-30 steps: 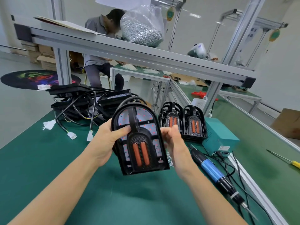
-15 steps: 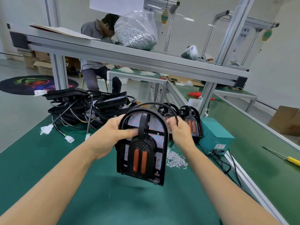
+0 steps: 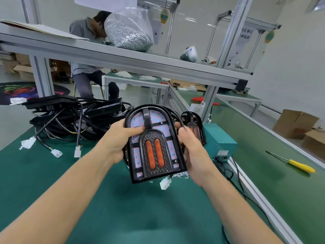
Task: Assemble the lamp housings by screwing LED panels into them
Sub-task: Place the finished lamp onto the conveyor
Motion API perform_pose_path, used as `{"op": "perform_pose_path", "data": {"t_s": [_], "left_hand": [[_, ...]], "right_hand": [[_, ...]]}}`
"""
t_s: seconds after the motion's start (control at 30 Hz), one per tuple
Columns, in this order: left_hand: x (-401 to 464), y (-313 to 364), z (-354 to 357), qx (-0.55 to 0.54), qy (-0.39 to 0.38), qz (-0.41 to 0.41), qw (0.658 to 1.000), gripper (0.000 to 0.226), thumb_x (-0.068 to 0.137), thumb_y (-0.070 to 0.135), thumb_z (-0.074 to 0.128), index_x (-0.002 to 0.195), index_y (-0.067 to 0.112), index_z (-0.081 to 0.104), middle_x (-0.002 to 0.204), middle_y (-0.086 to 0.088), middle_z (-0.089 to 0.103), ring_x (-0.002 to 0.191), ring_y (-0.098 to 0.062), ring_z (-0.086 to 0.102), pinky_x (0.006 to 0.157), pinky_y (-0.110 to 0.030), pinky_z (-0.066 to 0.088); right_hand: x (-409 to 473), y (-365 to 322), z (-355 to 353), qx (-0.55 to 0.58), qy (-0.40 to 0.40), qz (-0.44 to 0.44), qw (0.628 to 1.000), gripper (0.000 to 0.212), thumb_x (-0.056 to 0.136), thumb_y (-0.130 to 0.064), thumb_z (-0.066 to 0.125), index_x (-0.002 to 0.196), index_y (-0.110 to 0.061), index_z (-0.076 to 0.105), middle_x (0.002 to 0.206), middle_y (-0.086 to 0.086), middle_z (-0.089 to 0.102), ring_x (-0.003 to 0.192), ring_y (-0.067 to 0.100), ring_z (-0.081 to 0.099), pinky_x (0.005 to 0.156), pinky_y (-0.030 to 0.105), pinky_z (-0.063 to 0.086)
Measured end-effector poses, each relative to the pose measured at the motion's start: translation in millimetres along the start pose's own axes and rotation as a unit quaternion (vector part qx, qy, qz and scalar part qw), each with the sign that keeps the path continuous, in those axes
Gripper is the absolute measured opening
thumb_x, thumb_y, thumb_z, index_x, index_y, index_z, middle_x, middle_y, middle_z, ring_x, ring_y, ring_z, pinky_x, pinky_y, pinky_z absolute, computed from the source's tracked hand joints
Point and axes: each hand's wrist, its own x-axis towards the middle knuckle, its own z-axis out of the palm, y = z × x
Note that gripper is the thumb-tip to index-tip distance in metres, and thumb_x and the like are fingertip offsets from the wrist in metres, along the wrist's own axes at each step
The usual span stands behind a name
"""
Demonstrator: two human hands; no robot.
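Half a second before, you held the lamp housing (image 3: 154,145) tilted with its lower edge swung away to the right; at this moment you had it squared up, its arched top pointing away from you and its face toward you. A white connector (image 3: 165,183) now hung below its lower right corner, where none showed earlier.

You stood at a bench (image 3: 52,182) covered in green matting. On its far left lay a pile of black LED panels (image 3: 73,117) tangled with black cables and white plugs. Just behind the housing stood another lamp housing (image 3: 194,124), and right of that a teal box (image 3: 219,140). A small heap of screws (image 3: 179,175) lay on the matting beneath your right hand. A yellow-handled screwdriver (image 3: 292,163) lay well apart to the right. Above ran an aluminium shelf (image 3: 123,57) carrying a clear bag of screws (image 3: 130,30). Beyond it a person (image 3: 86,50) sat at another table.

You held the housing in the air above the bench. Your left hand (image 3: 119,140) gripped its left edge, thumb pressed across the front, fingers curled out of sight behind. Your right hand (image 3: 190,148) gripped the right edge, fingers (image 3: 181,129) curled around the rim.
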Motion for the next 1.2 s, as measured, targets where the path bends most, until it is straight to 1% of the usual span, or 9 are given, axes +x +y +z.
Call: {"op": "perform_pose_path", "data": {"t_s": [0.1, 0.27, 0.43, 0.63, 0.7, 0.9, 1.0, 1.07, 1.2], "left_hand": [[2.1, -9.8, 16.5, 0.03, -0.018, -0.036, 0.999, 0.016, 0.085, -0.005, 0.06, 0.085, 0.01, 0.063, 0.066, -0.006, 0.071, 0.052, -0.018, 0.067, 0.051, -0.032, 0.058], [8.3, -24.0, 46.5, 0.071, -0.052, -0.078, 0.993, 0.011, 0.083, -0.001, 0.065, 0.089, 0.009, 0.065, 0.075, -0.011, 0.072, 0.061, -0.024, 0.068, 0.067, -0.041, 0.059], [14.1, -37.1, 90.4, 0.101, -0.051, -0.051, 0.992, 0.022, 0.082, 0.01, 0.071, 0.1, 0.011, 0.059, 0.099, -0.011, 0.07, 0.092, -0.03, 0.065, 0.089, -0.046, 0.051], [12.3, -73.1, 146.7, 0.096, -0.126, -0.022, 0.987, 0.024, 0.083, 0.011, 0.07, 0.096, 0.027, 0.058, 0.087, 0.015, 0.067, 0.073, 0.006, 0.063, 0.061, -0.011, 0.044], [10.5, -87.8, 163.9, 0.1, -0.152, -0.032, 0.983, 0.029, 0.085, 0.012, 0.068, 0.105, 0.03, 0.056, 0.091, 0.014, 0.068, 0.077, 0.005, 0.063, 0.066, -0.01, 0.045], [9.0, -115.9, 223.4, 0.122, -0.203, -0.077, 0.968, 0.066, 0.093, 0.009, 0.055, 0.148, 0.028, 0.024, 0.136, 0.002, 0.053, 0.112, -0.019, 0.055, 0.104, -0.043, 0.043], [8.1, -124.5, 249.8, 0.147, -0.233, -0.098, 0.956, 0.074, 0.096, 0.011, 0.051, 0.153, 0.029, 0.008, 0.15, 0.004, 0.034, 0.127, -0.017, 0.043, 0.11, -0.031, 0.029], [6.1, -129.5, 264.8, 0.17, -0.263, -0.09, 0.945, 0.072, 0.097, 0.01, 0.049, 0.153, 0.027, 0.007, 0.15, 0.005, 0.031, 0.121, -0.009, 0.037, 0.1, -0.021, 0.026], [5.0, -140.9, 286.5, 0.249, -0.311, -0.061, 0.915, 0.066, 0.097, 0.004, 0.04, 0.153, 0.024, 0.011, 0.153, 0.002, 0.023, 0.136, -0.013, 0.028, 0.109, -0.029, 0.031]], "right_hand": [[-14.0, 4.9, -8.6, -0.027, 0.023, 0.007, 0.999, 0.036, 0.091, -0.03, 0.064, 0.125, -0.022, 0.056, 0.121, 0.006, 0.068, 0.106, 0.019, 0.066, 0.094, 0.04, 0.054], [-30.3, 9.9, -28.2, -0.021, 0.101, -0.006, 0.995, 0.028, 0.097, -0.021, 0.057, 0.125, -0.019, 0.055, 0.113, 0.006, 0.072, 0.095, 0.02, 0.07, 0.08, 0.037, 0.058], [-44.2, 8.0, -59.4, -0.012, 0.195, -0.031, 0.98, 0.017, 0.097, -0.021, 0.057, 0.114, -0.023, 0.062, 0.103, 0.005, 0.075, 0.086, 0.02, 0.072, 0.072, 0.037, 0.059], [-53.3, -2.4, -109.0, 0.038, 0.331, -0.051, 0.941, 0.011, 0.098, -0.017, 0.056, 0.108, -0.014, 0.061, 0.091, 0.007, 0.074, 0.071, 0.019, 0.071, 0.056, 0.034, 0.057], [-55.2, -6.9, -127.6, 0.035, 0.377, -0.054, 0.924, 0.015, 0.098, -0.019, 0.058, 0.111, -0.014, 0.061, 0.095, 0.008, 0.075, 0.076, 0.021, 0.071, 0.064, 0.038, 0.06], [-60.8, -10.3, -185.4, 0.024, 0.49, -0.061, 0.869, 0.017, 0.099, -0.02, 0.056, 0.114, -0.013, 0.059, 0.113, 0.013, 0.07, 0.099, 0.031, 0.068, 0.089, 0.052, 0.055], [-63.9, -8.4, -215.8, 0.027, 0.537, -0.056, 0.841, 0.016, 0.1, -0.022, 0.054, 0.114, -0.016, 0.058, 0.118, 0.01, 0.067, 0.107, 0.03, 0.066, 0.093, 0.053, 0.054], [-64.5, -8.1, -235.8, 0.024, 0.568, -0.052, 0.821, 0.019, 0.1, -0.024, 0.054, 0.117, -0.017, 0.057, 0.12, 0.009, 0.066, 0.106, 0.028, 0.066, 0.091, 0.051, 0.055], [-63.7, -6.2, -273.3, 0.034, 0.617, -0.058, 0.784, 0.026, 0.1, -0.021, 0.053, 0.124, -0.013, 0.052, 0.121, 0.011, 0.064, 0.102, 0.029, 0.065, 0.087, 0.045, 0.056]]}}
